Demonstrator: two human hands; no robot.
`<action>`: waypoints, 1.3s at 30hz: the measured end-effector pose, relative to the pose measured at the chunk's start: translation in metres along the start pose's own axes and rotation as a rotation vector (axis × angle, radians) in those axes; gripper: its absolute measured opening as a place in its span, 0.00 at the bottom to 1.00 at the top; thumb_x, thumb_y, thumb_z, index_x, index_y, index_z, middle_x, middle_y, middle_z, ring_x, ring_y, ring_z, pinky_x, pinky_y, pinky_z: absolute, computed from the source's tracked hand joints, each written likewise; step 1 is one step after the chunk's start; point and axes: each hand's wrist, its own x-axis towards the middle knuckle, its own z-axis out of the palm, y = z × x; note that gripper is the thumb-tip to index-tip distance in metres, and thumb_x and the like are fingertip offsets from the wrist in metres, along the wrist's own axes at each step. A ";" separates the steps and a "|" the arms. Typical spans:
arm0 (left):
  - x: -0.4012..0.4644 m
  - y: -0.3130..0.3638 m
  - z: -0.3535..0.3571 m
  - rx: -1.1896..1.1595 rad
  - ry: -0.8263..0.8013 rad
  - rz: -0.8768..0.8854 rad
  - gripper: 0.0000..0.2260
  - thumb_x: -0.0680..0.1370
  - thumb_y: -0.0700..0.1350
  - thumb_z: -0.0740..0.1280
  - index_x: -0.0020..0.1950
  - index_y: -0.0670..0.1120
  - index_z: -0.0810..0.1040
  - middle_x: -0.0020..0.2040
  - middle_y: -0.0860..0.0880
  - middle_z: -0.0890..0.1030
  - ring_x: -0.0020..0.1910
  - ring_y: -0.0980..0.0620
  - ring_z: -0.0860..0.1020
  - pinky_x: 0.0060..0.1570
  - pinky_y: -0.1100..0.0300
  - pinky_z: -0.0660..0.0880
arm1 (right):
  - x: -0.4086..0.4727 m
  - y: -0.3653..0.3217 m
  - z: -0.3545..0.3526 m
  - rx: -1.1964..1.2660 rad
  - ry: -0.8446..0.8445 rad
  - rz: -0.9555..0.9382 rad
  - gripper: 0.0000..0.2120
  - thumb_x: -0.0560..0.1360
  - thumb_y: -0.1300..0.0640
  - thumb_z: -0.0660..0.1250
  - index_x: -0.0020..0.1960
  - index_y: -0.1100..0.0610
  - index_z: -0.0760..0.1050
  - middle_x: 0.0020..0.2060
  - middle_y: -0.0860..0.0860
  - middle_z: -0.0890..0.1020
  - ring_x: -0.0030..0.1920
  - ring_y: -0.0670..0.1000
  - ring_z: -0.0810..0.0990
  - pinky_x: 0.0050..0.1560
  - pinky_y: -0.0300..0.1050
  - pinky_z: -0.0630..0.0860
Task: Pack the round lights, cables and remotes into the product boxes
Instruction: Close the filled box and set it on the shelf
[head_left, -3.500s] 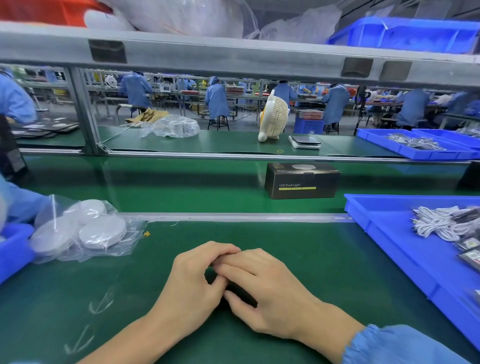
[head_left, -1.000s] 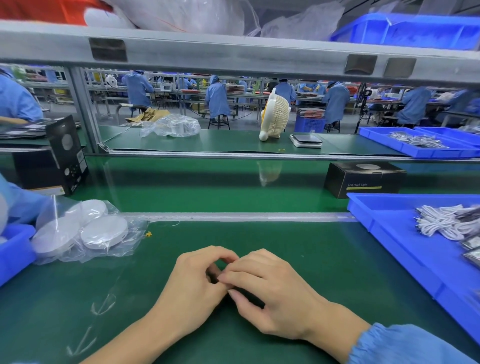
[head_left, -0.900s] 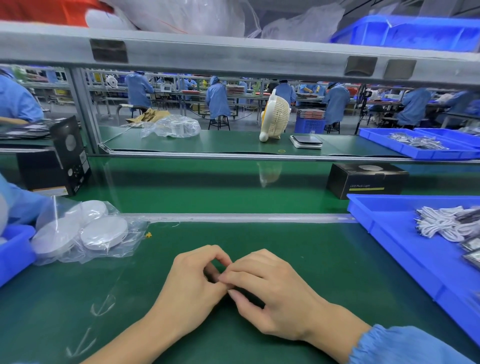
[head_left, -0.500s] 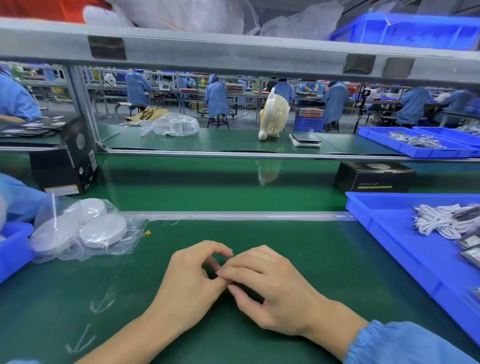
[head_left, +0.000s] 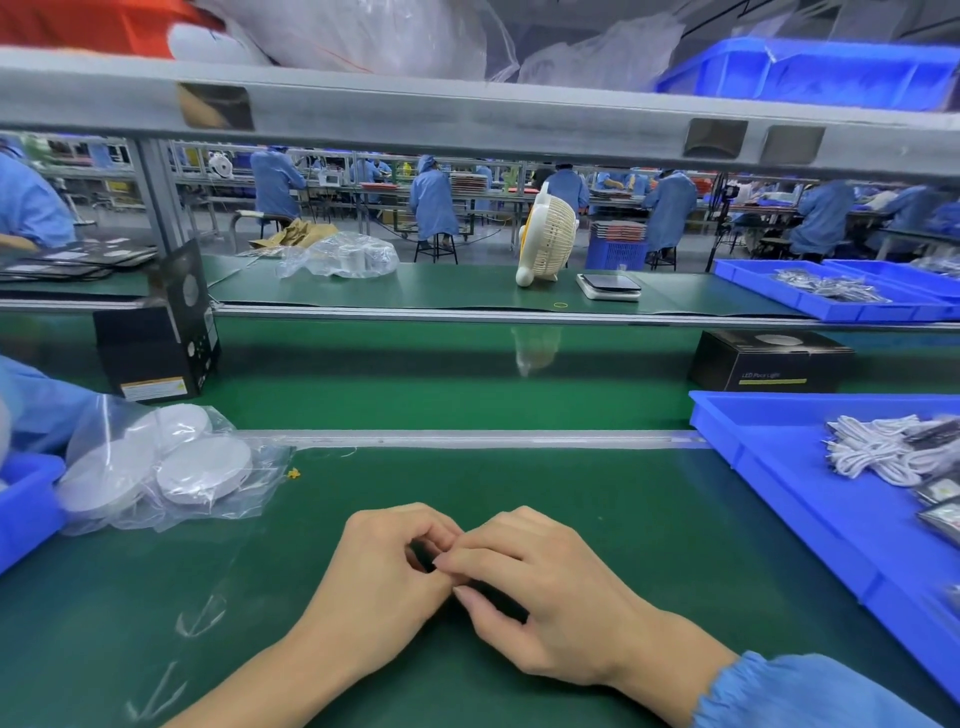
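Green tabletop (head_left: 597, 499) in a busy packing hall, seen from the seat. Nearest, left hand (head_left: 379, 582) and right hand (head_left: 545, 592) resting together on the mat, fingers loosely curled and touching, fidgeting at each other; cannot tell whether anything small sits between them, no task item visibly held. Just left, round lights (head_left: 202, 467) in a clear bag (head_left: 244, 499); to the right, a blue tray (head_left: 779, 467) with coiled white cables (head_left: 872, 452) and what look like packeted remotes (head_left: 940, 488). Beyond the rail, an upright black box (head_left: 156, 343) arriving on the belt (head_left: 441, 379) at left, a flat box (head_left: 769, 364) at far right. Best to free both hands, draw the upright box close, then load light, cable, remote in turn.
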 end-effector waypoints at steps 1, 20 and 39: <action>0.000 0.000 0.000 0.005 -0.005 -0.008 0.10 0.66 0.35 0.73 0.33 0.51 0.82 0.39 0.58 0.84 0.36 0.54 0.81 0.35 0.68 0.73 | 0.000 0.000 0.000 0.002 -0.001 0.003 0.11 0.75 0.58 0.69 0.55 0.58 0.82 0.49 0.50 0.83 0.47 0.51 0.80 0.47 0.45 0.75; -0.001 0.003 -0.002 -0.032 -0.049 -0.004 0.07 0.64 0.43 0.70 0.31 0.56 0.81 0.38 0.56 0.84 0.35 0.55 0.79 0.35 0.67 0.72 | 0.000 -0.003 -0.005 0.048 -0.028 0.030 0.11 0.75 0.58 0.68 0.56 0.58 0.82 0.48 0.50 0.83 0.44 0.52 0.80 0.43 0.46 0.78; 0.000 -0.002 0.000 -0.046 -0.047 0.022 0.02 0.64 0.46 0.70 0.34 0.53 0.82 0.37 0.54 0.83 0.37 0.54 0.80 0.37 0.64 0.74 | -0.001 -0.002 -0.003 0.095 -0.044 0.071 0.11 0.75 0.57 0.68 0.58 0.55 0.80 0.50 0.48 0.82 0.45 0.48 0.80 0.41 0.45 0.79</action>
